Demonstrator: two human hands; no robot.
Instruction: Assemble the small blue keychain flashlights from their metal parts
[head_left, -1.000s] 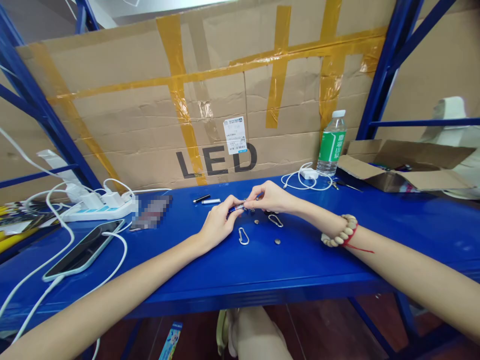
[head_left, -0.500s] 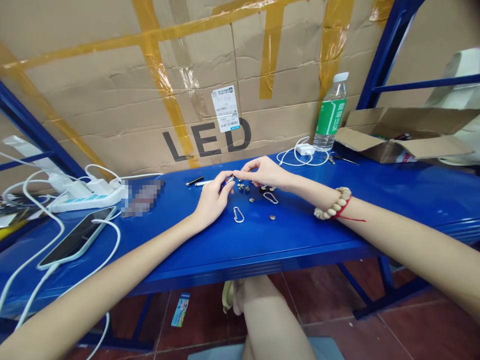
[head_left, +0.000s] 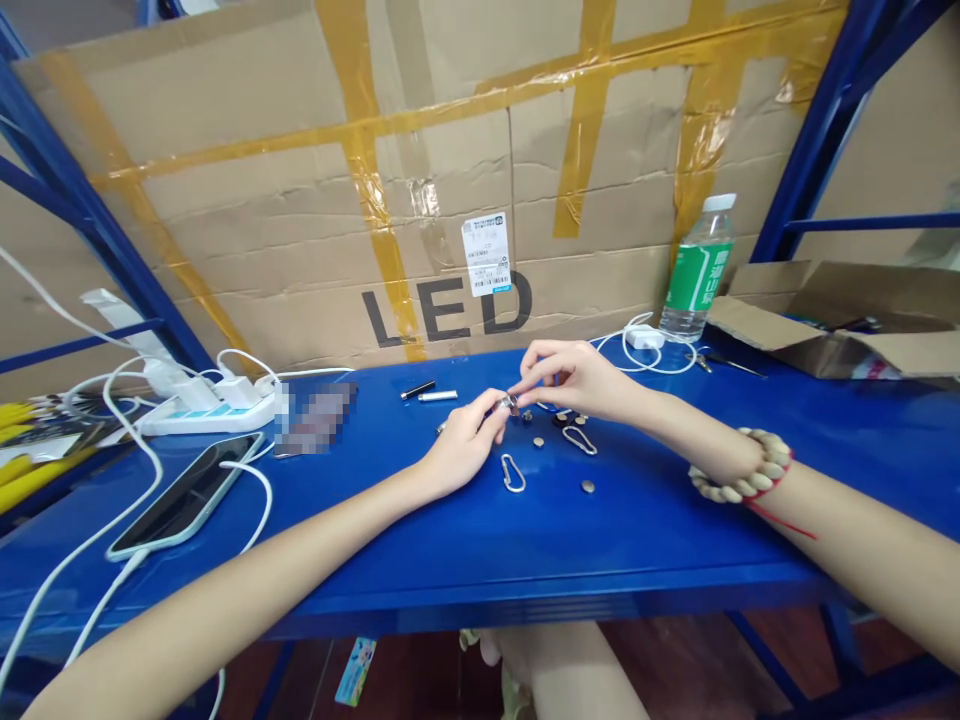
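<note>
My left hand [head_left: 469,440] is closed, pinching a small shiny metal piece [head_left: 510,402] between thumb and fingertips. From the other side my right hand [head_left: 576,380], wearing a beaded bracelet, meets that piece with thumb and index finger in a pinch. The fingers cover much of the piece, so its exact kind is unclear. On the blue table below lie two silver carabiners, one [head_left: 513,473] in front of the hands and one [head_left: 579,440] under my right wrist. Several small round metal discs [head_left: 588,487] are scattered around them. A black tube [head_left: 418,390] and a white tube [head_left: 438,396] lie behind my left hand.
A large taped cardboard box [head_left: 285,250] stands along the back of the blue table [head_left: 420,560]. At left are a power strip [head_left: 210,408], cables and a phone [head_left: 187,495]. At right stand a water bottle [head_left: 699,270], a white charger [head_left: 645,337] and an open carton [head_left: 847,320].
The camera has shifted, so the scene sits lower and further right. Both hands still meet at the fingertips, where the small metal piece now shows more silver.
</note>
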